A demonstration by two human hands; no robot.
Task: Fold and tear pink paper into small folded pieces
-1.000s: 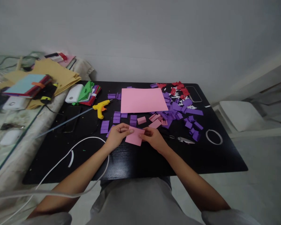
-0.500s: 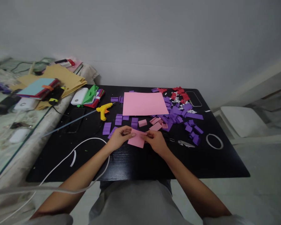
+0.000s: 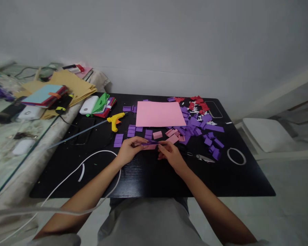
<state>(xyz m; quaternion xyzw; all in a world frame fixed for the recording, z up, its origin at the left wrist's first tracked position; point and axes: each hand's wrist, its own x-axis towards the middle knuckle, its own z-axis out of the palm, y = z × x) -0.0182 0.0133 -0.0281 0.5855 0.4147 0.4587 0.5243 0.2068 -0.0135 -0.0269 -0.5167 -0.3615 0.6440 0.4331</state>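
My left hand [image 3: 128, 150] and my right hand [image 3: 170, 153] are both closed on a small pink foam piece [image 3: 149, 146], held between them just above the black table [image 3: 154, 177]. The piece is tilted nearly edge-on, with a purple strip showing along its top. A large pink sheet [image 3: 159, 113] lies flat behind the hands. Small purple foam rectangles [image 3: 118, 139] and several pink ones [image 3: 172, 138] lie around the hands.
A yellow glue gun [image 3: 115, 120] lies left of the pink sheet. Scissors [image 3: 204, 158] and a white ring [image 3: 236, 156] sit to the right. Red scraps [image 3: 198, 101] lie at the back right. A white cable [image 3: 74, 171] curves over the table's left side. Folders and brown envelopes [image 3: 66, 85] are stacked at the left.
The pink piece, seen flat a second ago, has been tipped nearly edge-on between my hands. The view has shifted slightly.
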